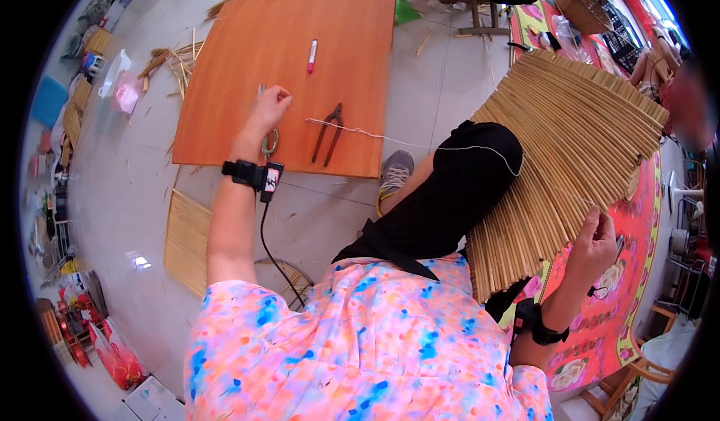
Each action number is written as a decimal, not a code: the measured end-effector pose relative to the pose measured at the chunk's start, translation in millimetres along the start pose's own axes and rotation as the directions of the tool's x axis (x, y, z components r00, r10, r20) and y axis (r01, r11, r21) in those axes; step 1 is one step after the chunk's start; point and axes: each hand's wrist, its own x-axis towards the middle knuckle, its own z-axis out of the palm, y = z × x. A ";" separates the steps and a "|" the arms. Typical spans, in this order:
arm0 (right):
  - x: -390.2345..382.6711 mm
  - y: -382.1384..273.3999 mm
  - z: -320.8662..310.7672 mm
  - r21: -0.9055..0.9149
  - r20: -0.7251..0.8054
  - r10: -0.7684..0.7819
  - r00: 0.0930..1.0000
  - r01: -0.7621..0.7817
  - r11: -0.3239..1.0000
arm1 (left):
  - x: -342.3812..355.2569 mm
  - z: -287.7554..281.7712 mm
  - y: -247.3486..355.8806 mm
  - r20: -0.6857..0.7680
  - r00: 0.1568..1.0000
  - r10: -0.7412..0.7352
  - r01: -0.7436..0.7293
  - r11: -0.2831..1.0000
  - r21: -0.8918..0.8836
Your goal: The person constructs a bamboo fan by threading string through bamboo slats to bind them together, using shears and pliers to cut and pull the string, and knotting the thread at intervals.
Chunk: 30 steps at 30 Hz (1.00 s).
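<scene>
Over the brown wooden board, my left hand is closed with its fingertips together; whatever they may hold is too small to make out. Beneath that hand and wrist lie scissors with a green handle, mostly hidden. Dark metal pincers rest to its right, handles toward me. A white string crosses the board and my knee, then runs onto a fan-shaped mat of straw stalks over my right leg. At the mat's right edge, my right hand pinches what looks like the string's thin continuation.
A pink marker lies farther back on the board. Loose straw and another flat straw panel are on the floor at the left. A red flowered cloth spreads at the right, where another person sits.
</scene>
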 end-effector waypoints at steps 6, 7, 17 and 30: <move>3.1 -5.0 6.8 -0.163 -0.067 -0.150 0.986 0.138 0.977 | -31.5 55.5 -7.2 -0.063 0.974 0.217 -0.204 0.963 0.177; 3.1 -5.0 6.5 -0.172 -0.076 -0.165 0.983 0.150 0.974 | -36.1 61.3 -2.8 -0.054 0.964 0.261 -0.245 0.946 0.212; -2.4 0.6 0.8 -0.303 -0.061 -0.128 0.990 0.104 0.947 | -15.8 93.5 0.0 0.126 0.870 0.478 -0.450 0.662 0.600; -7.1 -15.0 1.7 -0.076 -0.015 -0.111 0.994 0.110 0.991 | -83.1 -14.0 243.1 -0.157 0.856 0.493 -0.438 0.528 -0.728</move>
